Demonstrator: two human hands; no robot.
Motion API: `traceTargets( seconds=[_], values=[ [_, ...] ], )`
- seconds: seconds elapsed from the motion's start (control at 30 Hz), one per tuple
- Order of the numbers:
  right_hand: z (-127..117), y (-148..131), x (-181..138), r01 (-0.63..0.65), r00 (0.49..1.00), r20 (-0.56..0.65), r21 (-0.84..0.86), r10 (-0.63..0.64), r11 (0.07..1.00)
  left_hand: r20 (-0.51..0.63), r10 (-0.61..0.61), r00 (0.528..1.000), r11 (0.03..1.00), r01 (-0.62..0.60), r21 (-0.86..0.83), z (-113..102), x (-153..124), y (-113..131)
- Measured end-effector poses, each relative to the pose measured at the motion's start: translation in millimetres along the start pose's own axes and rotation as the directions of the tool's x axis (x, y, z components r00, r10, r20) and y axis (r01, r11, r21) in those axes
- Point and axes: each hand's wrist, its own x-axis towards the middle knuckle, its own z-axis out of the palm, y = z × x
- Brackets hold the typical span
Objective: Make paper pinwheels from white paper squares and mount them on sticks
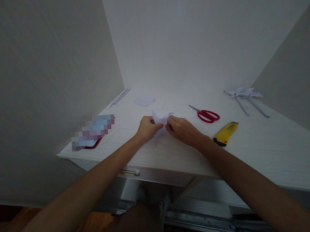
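A piece of white paper [157,116] with bent, raised corners is held above the table, between my two hands. My left hand [146,128] is closed on its left side, thumb laid across the paper toward the middle. Pinched fingers of my right hand [181,128] meet the paper at its right side, close to the left thumb. The fingertips partly hide the paper's centre. Red-handled scissors [208,116] lie to the right of my right hand. Nearer to my right forearm is a yellow utility knife [226,133] with a black end.
Two white paper pinwheels [243,93] on sticks lie at the back right of the white table [275,149]. A flat paper square [144,101] and thin white sticks [120,97] lie at the back left. A blurred-out, red-edged object [93,131] rests at left. Walls enclose the table.
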Motion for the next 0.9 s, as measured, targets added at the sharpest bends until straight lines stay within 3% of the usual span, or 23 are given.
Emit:
traceTargets(
  seconds=[0.43,0.67,0.9],
  values=[
    [14.3,-11.1,2.3,-0.109,0.979,-0.16,0.102,0.125,0.989,-0.16,0.194,0.968,0.977,-0.177,0.115,2.7,-10.3,2.7],
    [24.7,-14.5,5.0,-0.164,0.912,-0.308,0.332,0.271,0.929,-0.223,0.302,0.927,0.947,-0.264,0.184,2.2,-11.9,4.4],
    [25.5,-15.4,6.3,-0.172,0.886,-0.329,0.424,0.328,0.889,-0.248,0.318,0.915,0.942,-0.276,0.189,2.8,-12.4,4.0]
  ],
)
